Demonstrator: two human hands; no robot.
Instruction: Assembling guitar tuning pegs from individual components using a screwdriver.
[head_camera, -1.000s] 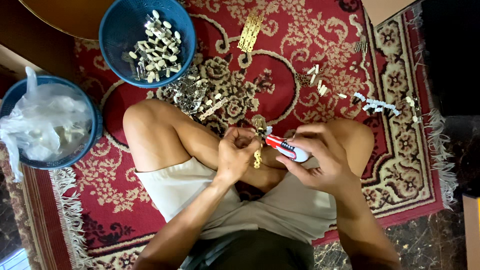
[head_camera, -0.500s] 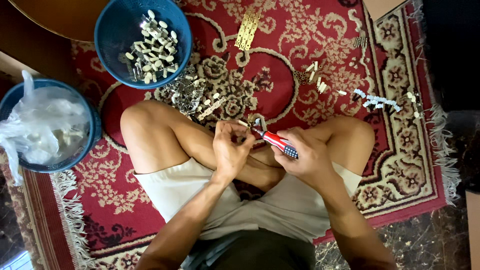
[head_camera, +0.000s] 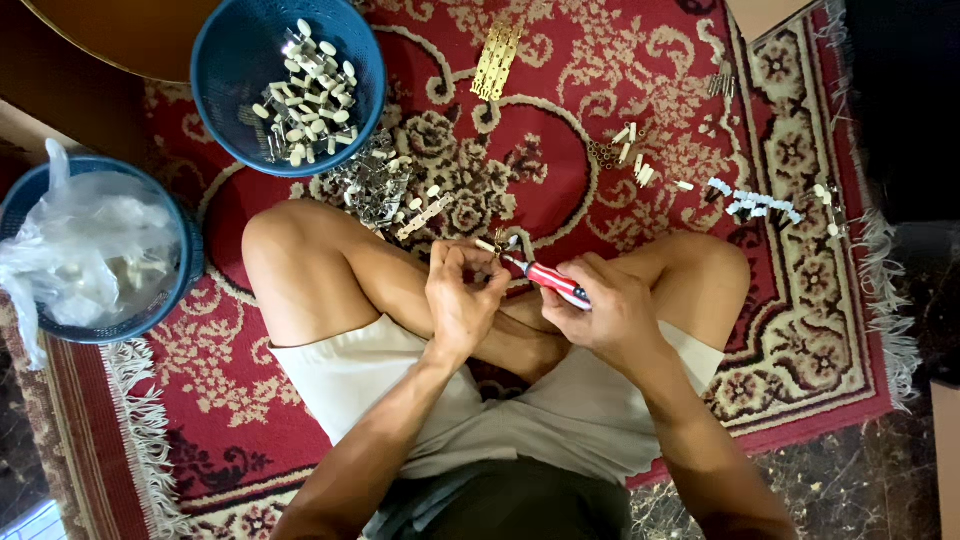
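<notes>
I sit cross-legged on a red patterned rug (head_camera: 800, 330). My right hand (head_camera: 600, 310) grips a red-handled tool (head_camera: 548, 279) whose metal tip points left toward my left hand (head_camera: 458, 295). My left hand pinches a small metal part (head_camera: 492, 246) at its fingertips, just above my crossed shins. The two hands are close together over my lap, the tool tip touching or almost touching the part. A pile of small metal and white parts (head_camera: 385, 185) lies on the rug just beyond my left knee.
A blue basket (head_camera: 230, 110) holding several white-tipped metal parts stands at the upper left. Another blue basket (head_camera: 175, 290) lined with a clear plastic bag sits at the far left. A brass strip (head_camera: 497, 62) and scattered white pieces (head_camera: 755, 202) lie on the rug.
Both hands have moved slightly up and left over my lap. The tool now lies flatter, its tip brought to the part in my left fingers.
</notes>
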